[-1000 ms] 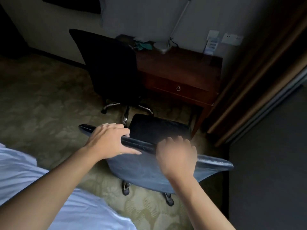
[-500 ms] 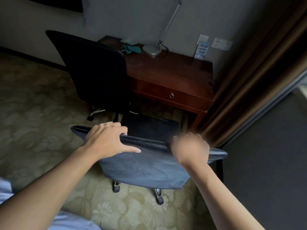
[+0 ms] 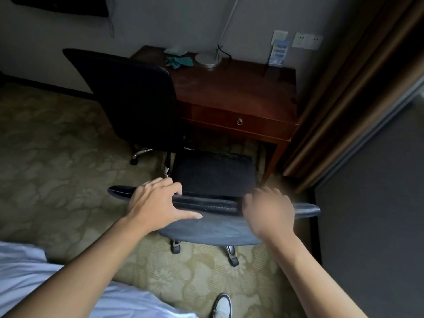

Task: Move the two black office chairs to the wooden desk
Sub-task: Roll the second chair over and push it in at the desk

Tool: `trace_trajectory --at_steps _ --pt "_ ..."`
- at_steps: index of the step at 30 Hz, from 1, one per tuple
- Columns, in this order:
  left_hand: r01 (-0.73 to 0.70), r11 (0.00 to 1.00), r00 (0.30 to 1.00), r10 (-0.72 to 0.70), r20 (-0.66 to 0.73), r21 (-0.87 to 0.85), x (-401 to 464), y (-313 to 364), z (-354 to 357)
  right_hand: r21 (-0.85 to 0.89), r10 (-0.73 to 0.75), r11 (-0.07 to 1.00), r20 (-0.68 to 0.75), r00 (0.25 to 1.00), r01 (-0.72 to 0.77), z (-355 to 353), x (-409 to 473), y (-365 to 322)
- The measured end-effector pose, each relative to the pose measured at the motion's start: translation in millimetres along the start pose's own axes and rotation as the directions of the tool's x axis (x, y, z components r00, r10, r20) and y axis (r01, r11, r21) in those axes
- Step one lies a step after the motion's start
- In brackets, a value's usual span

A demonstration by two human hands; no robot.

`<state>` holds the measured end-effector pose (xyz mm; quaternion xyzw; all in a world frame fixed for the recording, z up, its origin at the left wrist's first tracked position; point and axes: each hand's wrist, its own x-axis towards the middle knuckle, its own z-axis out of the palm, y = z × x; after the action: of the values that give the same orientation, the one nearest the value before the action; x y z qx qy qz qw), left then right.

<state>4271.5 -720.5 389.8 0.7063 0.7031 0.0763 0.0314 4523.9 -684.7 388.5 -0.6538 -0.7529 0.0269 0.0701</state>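
Two black office chairs stand before the wooden desk (image 3: 234, 88). The far chair (image 3: 130, 97) sits at the desk's left front corner, its backrest facing me. The near chair (image 3: 218, 228) is right below me, and its seat (image 3: 213, 173) points at the desk's drawer. My left hand (image 3: 156, 203) grips the left part of the near chair's backrest top, with the thumb spread along the back. My right hand (image 3: 268, 212), blurred, curls over the right part of the same edge.
A lamp base (image 3: 207, 59), a green cloth (image 3: 179, 61) and a leaflet stand (image 3: 278, 52) are on the desk. Brown curtains (image 3: 344, 88) hang on the right, beside a dark panel (image 3: 378, 203). A white bed sheet (image 3: 23, 271) lies at the lower left. My shoe (image 3: 221, 306) is on the patterned carpet.
The near chair has rolled closer to the desk. My right hand lifted, slid right along the backrest top and came back down on it. My left hand kept its grip.
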Motion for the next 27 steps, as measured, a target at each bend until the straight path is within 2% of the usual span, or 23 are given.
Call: trace_trajectory --at_steps 3,15,22,27 --pt "-0.035 0.999 0.999 0.035 0.012 -0.01 -23.1 2.1 -1.1 0.012 0.022 1.0 0.012 1.0 -0.022 -5.0 -31.6 -3.3" --pt "-0.203 0.979 0.979 0.203 0.006 0.006 -76.6 -30.2 -13.0 -0.025 0.125 0.991 -0.142 0.982 -0.13 -4.4 -116.7 -48.1" --pt "-0.234 0.972 0.972 0.234 -0.021 -0.001 -59.3 -33.6 -14.3 0.03 0.169 0.986 -0.209 0.963 -0.166 -8.6 -101.4 -47.9" --pt "-0.272 0.962 0.958 0.271 -0.097 0.005 -33.2 -37.4 -5.7 0.038 0.183 0.983 -0.266 0.946 -0.179 -7.9 -76.8 -44.0"
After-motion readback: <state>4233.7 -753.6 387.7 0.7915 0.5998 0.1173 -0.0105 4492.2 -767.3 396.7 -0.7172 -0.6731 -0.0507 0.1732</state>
